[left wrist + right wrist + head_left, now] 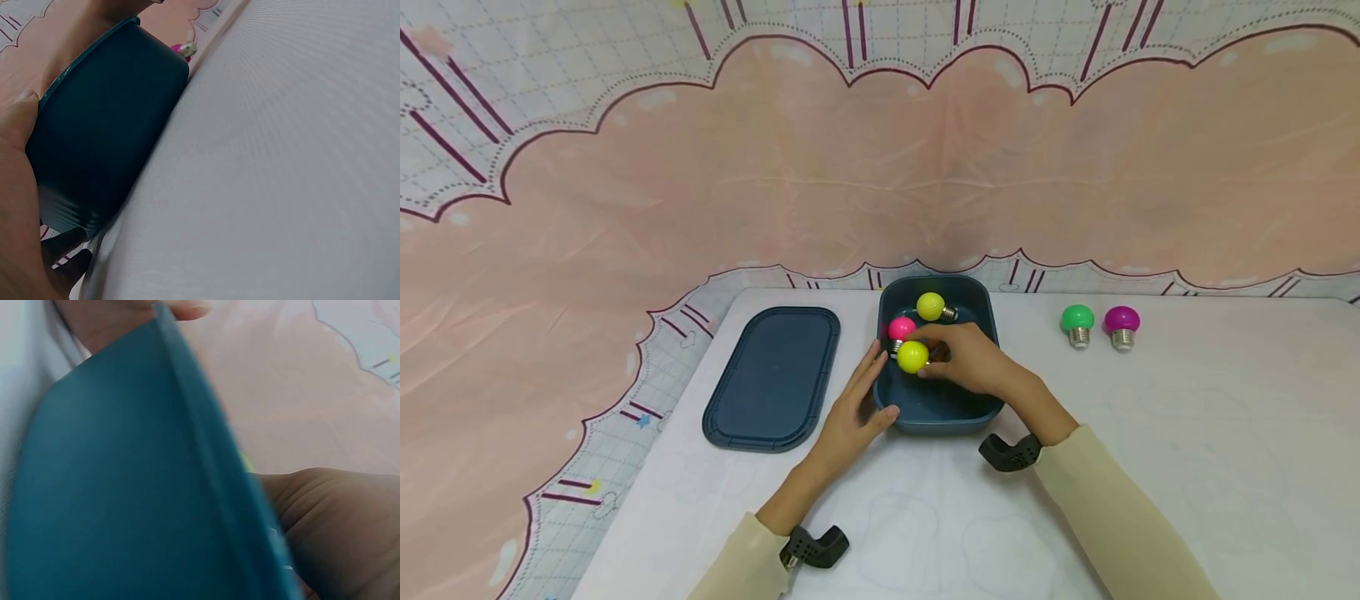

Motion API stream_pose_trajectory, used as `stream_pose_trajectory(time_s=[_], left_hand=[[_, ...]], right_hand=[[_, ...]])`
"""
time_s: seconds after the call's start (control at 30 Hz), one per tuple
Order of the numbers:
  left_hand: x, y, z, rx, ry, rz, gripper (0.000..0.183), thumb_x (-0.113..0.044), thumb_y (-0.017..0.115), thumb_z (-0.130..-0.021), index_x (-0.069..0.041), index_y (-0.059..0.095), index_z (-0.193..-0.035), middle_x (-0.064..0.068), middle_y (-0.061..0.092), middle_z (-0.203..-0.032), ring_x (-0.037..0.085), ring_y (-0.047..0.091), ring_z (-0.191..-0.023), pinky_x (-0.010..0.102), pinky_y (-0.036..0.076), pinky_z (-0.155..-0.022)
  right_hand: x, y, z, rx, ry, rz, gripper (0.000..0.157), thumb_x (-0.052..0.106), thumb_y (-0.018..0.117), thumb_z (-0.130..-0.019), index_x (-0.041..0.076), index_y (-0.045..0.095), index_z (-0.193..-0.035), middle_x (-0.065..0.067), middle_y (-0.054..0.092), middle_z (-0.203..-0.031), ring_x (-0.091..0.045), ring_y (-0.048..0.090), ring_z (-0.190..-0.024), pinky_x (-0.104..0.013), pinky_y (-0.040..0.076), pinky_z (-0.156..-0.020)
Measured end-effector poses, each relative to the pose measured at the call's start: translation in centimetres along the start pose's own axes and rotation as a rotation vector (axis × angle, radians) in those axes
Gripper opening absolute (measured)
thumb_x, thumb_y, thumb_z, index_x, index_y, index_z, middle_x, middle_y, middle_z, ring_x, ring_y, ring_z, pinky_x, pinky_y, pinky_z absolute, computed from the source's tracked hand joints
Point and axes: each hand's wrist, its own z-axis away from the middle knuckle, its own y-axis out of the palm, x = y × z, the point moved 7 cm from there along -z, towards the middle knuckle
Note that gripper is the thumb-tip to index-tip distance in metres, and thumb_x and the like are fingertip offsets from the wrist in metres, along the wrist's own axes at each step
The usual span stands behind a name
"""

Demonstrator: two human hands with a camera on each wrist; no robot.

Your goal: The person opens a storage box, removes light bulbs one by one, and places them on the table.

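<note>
A dark blue plastic box (pixel 940 425) stands on the table with a yellow bulb (pixel 930 307) and a pink bulb (pixel 902 327) inside. My right hand (pixel 966 358) reaches over the box's right rim and pinches a second yellow bulb (pixel 913 357) between thumb and fingers, just beside the pink one. Along the left side of the box, my left hand (pixel 847 417) rests with fairly straight fingers against its wall. In the left wrist view, that hand's thumb (pixel 24 115) lies at the rim of the box (pixel 112 125). The box wall (pixel 131 469) hides most of the right hand in the right wrist view.
The matching dark blue lid (pixel 772 379) lies flat left of the box. To the right, a green bulb (pixel 1078 323) and a purple bulb (pixel 1122 326) stand upright on their metal bases near the back edge of the white table (pixel 1225 450). A patterned curtain (pixel 925 167) hangs behind.
</note>
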Motion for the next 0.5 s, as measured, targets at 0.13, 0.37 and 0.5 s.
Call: stream_pose_trajectory(time_s=[0.13,0.37,0.5], left_hand=[[0.1,0.1,0.0,-0.005,0.006,-0.012,0.069,0.005,0.061,-0.088,0.005,0.027,-0.147,0.024,0.014,-0.155,0.038,0.015,-0.142,0.027,0.017,-0.112],[0.1,0.1,0.0,-0.020,0.011,-0.020,0.069,0.003,0.063,-0.087,0.005,0.028,-0.147,0.023,0.015,-0.155,0.037,0.015,-0.142,0.026,0.017,-0.112],[0.2,0.1,-0.1,-0.025,0.014,-0.018,0.069,0.003,0.063,-0.087,0.005,0.028,-0.147,0.023,0.016,-0.155,0.037,0.015,-0.142,0.024,0.017,-0.112]], right_hand=[[0.1,-1.3,0.6,-0.079,-0.009,-0.027,0.048,0.017,0.077,-0.082,0.011,0.062,-0.127,-0.007,0.067,-0.106,-0.022,0.062,-0.088,-0.037,0.054,-0.079],[-0.7,-4.3,2.3,-0.220,-0.004,-0.021,0.050,0.017,0.077,-0.082,0.009,0.061,-0.129,-0.010,0.066,-0.107,-0.023,0.061,-0.086,-0.039,0.054,-0.078],[-1.7,-6.1,3.2,-0.271,0.017,-0.006,0.050,0.021,0.076,-0.083,0.010,0.060,-0.130,-0.008,0.067,-0.106,-0.022,0.061,-0.087,-0.037,0.054,-0.076]])
